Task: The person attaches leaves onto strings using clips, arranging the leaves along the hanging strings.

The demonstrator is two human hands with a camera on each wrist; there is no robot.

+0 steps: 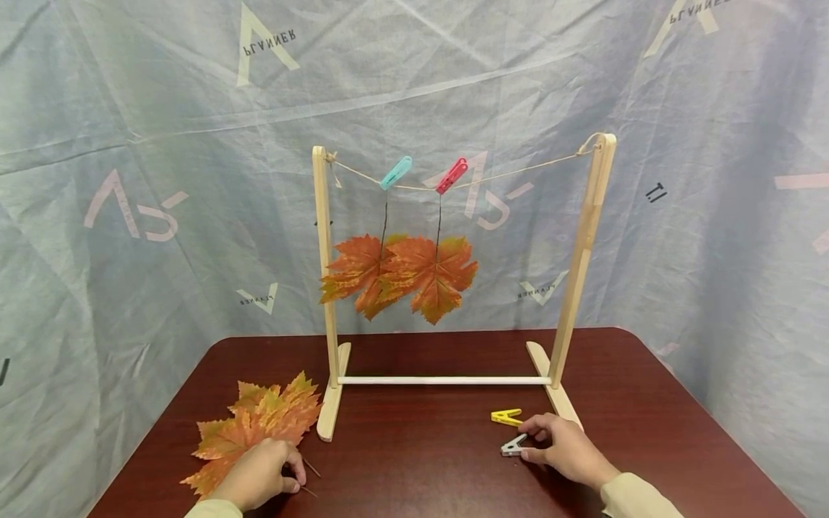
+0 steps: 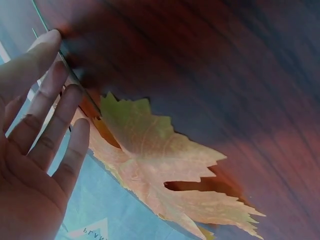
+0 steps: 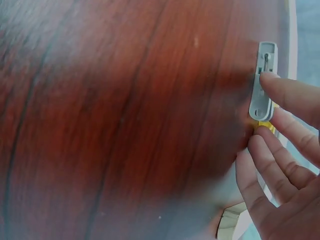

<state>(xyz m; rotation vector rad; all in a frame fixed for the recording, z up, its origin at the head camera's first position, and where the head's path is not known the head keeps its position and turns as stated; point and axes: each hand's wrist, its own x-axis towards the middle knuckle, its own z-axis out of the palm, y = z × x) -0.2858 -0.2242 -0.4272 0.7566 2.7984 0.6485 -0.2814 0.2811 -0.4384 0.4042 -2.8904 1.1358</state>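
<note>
At the left, my left hand [image 1: 262, 471] pinches the thin stem of an orange artificial maple leaf [image 1: 227, 437], one of several overlapping on the table. The left wrist view shows the leaf's jagged blade [image 2: 145, 150] and the stem running past the thumb and fingertips. On the right, my right hand [image 1: 570, 452] holds a grey clothespin [image 1: 512, 447] between thumb and fingers, low over the table. A yellow clothespin [image 1: 506, 416] lies just beyond it; in the right wrist view it is mostly hidden behind the grey clothespin [image 3: 263, 82] and fingers.
A wooden stand [image 1: 586, 244] carries a sagging string [image 1: 518, 171] between two posts. A turquoise clothespin [image 1: 396, 173] and a red clothespin [image 1: 451, 176] each hold a hanging maple leaf [image 1: 435, 277] by its stem. Grey printed cloth [image 1: 194, 93] surrounds the dark table [image 1: 414, 446].
</note>
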